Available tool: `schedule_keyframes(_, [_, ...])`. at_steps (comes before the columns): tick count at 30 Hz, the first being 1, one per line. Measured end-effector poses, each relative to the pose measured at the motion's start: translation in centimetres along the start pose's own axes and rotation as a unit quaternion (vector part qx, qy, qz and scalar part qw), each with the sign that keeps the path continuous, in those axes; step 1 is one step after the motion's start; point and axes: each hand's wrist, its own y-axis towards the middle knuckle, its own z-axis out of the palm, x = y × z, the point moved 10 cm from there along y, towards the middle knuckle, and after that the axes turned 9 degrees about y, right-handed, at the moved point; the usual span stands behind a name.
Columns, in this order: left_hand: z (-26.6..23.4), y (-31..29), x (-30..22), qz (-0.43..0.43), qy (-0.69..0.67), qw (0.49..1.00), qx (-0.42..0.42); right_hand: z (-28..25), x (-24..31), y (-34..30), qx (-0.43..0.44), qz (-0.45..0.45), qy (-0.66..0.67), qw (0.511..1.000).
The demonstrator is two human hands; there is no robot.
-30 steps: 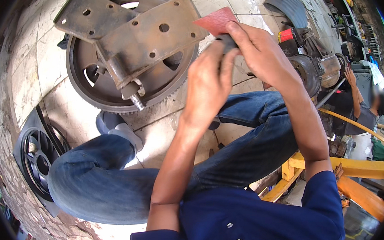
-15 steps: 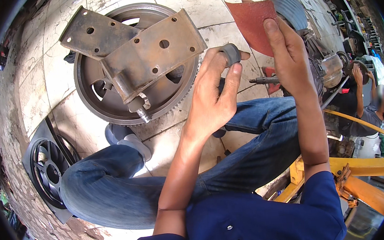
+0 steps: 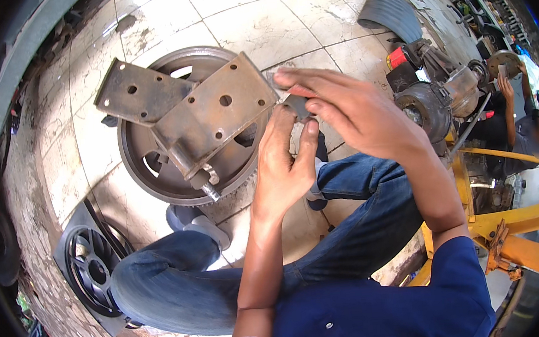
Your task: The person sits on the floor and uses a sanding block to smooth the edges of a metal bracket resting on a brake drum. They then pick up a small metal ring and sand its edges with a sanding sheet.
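My left hand [image 3: 280, 167] is raised over my lap, its thumb and fingers closed around a small grey metal ring [image 3: 299, 106]. Against that ring presses my right hand [image 3: 356, 108], fingers long and close together. A thin sliver of red sandpaper [image 3: 301, 91] shows between its fingers; most of the sheet is hidden by the hand. Just beyond my hands, steel bracket plates [image 3: 204, 107] with drilled holes and a short shaft lie crossed on a large toothed flywheel [image 3: 131, 160] on the floor.
A black fan in its shroud [image 3: 90, 268] leans at left. Right of me are a greasy gear housing [image 3: 426, 108], a red can [image 3: 395, 58] and a yellow-orange metal frame [image 3: 520, 217]. A ribbed grey sheet [image 3: 390, 16] lies farther off. Another person [image 3: 527, 139] handles a round metal disc.
My right hand has come down and left with the sandpaper, onto the ring in my left hand. My view has shifted, so the flywheel sits lower in the picture.
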Motion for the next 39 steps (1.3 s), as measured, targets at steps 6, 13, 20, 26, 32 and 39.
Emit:
schedule_keyframes(6, [-0.4,0.1,0.5,-0.006,0.078,0.997,-0.004,-1.1,-0.9,0.0,-0.010,0.027,-0.012,1.000])
schedule_keyframes(13, [-0.6,0.8,-1.5,0.035,0.036,0.999,-0.008,-3.0,-1.5,-0.8,-0.070,0.050,0.015,0.996])
schedule_keyframes(20, [-1.5,3.7,-5.3,0.115,0.236,0.965,-0.021,-4.0,1.0,0.5,-0.099,-0.013,0.092,0.991])
schedule_keyframes(26, [-4.1,6.9,-5.6,-0.035,0.169,0.979,0.108,-3.9,3.6,2.3,-0.158,-0.109,0.086,0.978])
schedule_keyframes(32, [-8.2,6.3,-9.9,-0.069,0.219,0.967,0.112,-3.6,9.0,2.8,-0.176,-0.167,0.139,0.960])
schedule_keyframes(39, [-11.3,5.6,-16.1,0.168,0.371,0.911,0.064,-3.2,12.0,3.8,-0.164,-0.202,0.222,0.939])
